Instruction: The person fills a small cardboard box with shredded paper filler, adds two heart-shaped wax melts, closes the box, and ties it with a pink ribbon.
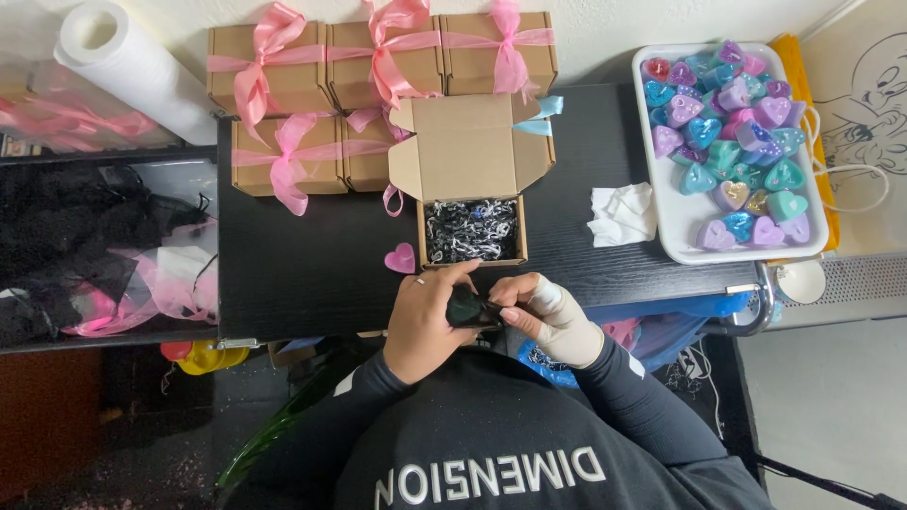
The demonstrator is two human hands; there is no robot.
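Both hands' grip closes on one small dark teal object at lower centre: left hand and bandaged right hand pinch it just below the open brown cardboard box on the black surface.

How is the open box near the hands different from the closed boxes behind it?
The open box has its lid flaps raised and shows black-and-white shredded paper inside; the closed boxes are shut, so their contents are hidden. Each closed box has a pink ribbon bow, while the open box itself is not tied. The open box stands alone nearer the person; the closed ones sit packed together. All are plain brown cardboard.
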